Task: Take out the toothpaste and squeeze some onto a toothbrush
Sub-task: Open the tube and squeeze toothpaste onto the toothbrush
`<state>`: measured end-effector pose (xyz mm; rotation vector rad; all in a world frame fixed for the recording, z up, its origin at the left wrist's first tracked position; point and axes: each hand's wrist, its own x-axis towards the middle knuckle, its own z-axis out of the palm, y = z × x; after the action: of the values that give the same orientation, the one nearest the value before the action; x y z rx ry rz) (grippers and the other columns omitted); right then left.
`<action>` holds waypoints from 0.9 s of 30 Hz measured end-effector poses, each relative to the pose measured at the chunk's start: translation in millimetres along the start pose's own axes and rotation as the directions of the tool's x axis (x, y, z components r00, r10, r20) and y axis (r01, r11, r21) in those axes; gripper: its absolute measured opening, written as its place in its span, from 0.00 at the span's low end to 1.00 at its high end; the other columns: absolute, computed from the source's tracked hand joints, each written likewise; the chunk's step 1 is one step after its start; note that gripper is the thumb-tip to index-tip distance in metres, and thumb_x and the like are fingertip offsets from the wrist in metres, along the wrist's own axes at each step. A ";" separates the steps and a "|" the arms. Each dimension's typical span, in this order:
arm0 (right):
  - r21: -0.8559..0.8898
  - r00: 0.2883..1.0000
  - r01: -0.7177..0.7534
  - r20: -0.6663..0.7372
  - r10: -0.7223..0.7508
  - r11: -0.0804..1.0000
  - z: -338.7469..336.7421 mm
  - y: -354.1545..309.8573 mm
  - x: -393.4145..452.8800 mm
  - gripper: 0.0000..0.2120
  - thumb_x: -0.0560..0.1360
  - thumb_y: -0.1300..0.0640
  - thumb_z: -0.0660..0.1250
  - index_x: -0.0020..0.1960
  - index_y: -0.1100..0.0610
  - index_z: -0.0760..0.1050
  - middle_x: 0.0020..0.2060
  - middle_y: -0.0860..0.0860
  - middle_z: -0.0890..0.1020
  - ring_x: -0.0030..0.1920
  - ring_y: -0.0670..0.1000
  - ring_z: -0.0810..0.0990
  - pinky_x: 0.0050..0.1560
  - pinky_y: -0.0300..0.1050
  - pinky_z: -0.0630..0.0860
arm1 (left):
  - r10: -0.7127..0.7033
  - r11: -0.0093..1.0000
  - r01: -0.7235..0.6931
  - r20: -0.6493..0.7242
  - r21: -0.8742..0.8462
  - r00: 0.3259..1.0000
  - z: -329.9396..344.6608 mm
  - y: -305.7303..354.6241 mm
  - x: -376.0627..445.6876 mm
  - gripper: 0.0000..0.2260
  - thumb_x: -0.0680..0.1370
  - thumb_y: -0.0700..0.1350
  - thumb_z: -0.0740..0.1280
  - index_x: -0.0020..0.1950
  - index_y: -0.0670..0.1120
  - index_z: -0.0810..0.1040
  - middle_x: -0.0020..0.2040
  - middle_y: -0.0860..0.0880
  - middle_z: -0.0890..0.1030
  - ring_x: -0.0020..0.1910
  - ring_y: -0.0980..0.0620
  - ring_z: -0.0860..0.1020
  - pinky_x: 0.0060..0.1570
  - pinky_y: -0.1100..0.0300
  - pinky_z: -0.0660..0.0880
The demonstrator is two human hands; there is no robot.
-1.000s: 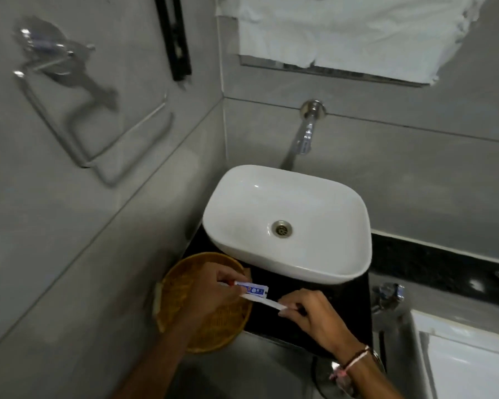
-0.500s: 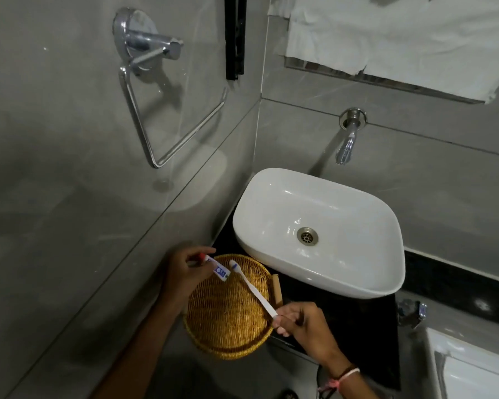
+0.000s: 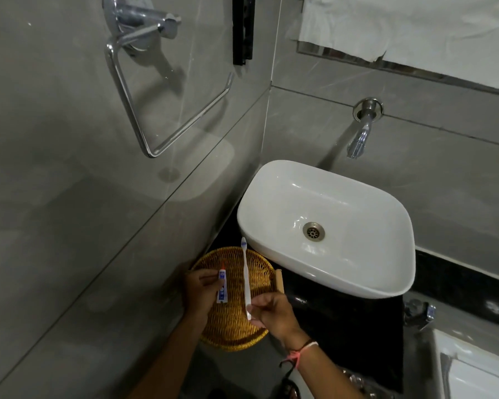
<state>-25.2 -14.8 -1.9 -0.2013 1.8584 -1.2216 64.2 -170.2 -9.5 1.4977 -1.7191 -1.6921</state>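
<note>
Wicker basket (image 3: 236, 326) lies under both hands on the dark surface (image 3: 343, 326), beside the white sink (image 3: 329, 226). Left hand (image 3: 199, 295) has its fingers (image 3: 206, 279) pinched on the small toothpaste tube (image 3: 221, 289), red cap up. Right hand (image 3: 271, 312) has its fingers (image 3: 260, 305) closed on the toothbrush (image 3: 246, 275) handle's bottom end; its head points up past the fingers, just right of the tube, apart from it.
</note>
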 end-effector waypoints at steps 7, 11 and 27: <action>-0.019 0.991 -0.093 -0.101 0.091 0.995 25.0 -9.1 28.0 0.06 0.75 0.69 0.70 0.43 0.62 0.76 0.47 0.61 0.81 0.41 0.56 0.80 0.33 0.44 0.78 | 0.041 0.987 -0.021 -0.122 0.160 0.992 16.7 -7.1 13.3 0.05 0.74 0.36 0.73 0.49 0.39 0.85 0.51 0.39 0.87 0.42 0.48 0.81 0.48 0.50 0.82; -0.114 0.987 -0.083 -0.148 0.066 0.990 32.1 -12.2 39.1 0.03 0.76 0.68 0.70 0.48 0.63 0.77 0.54 0.63 0.83 0.43 0.58 0.82 0.33 0.43 0.81 | 0.074 0.970 -0.049 -0.099 0.236 0.992 21.7 -7.6 18.1 0.05 0.76 0.37 0.72 0.51 0.38 0.84 0.51 0.39 0.87 0.41 0.48 0.82 0.45 0.53 0.81; -0.295 0.966 0.059 -0.225 -0.129 0.954 33.9 -10.9 48.9 0.05 0.73 0.72 0.70 0.46 0.65 0.79 0.49 0.62 0.85 0.51 0.57 0.82 0.54 0.46 0.78 | 0.097 0.971 -0.065 -0.132 0.230 0.987 34.4 -9.6 21.5 0.08 0.74 0.35 0.73 0.50 0.32 0.83 0.49 0.33 0.86 0.47 0.37 0.85 0.48 0.47 0.83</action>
<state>-33.1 -69.9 -25.8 -0.3148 2.2619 -1.0725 32.4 -166.3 -36.0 1.5768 -1.9176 -1.3523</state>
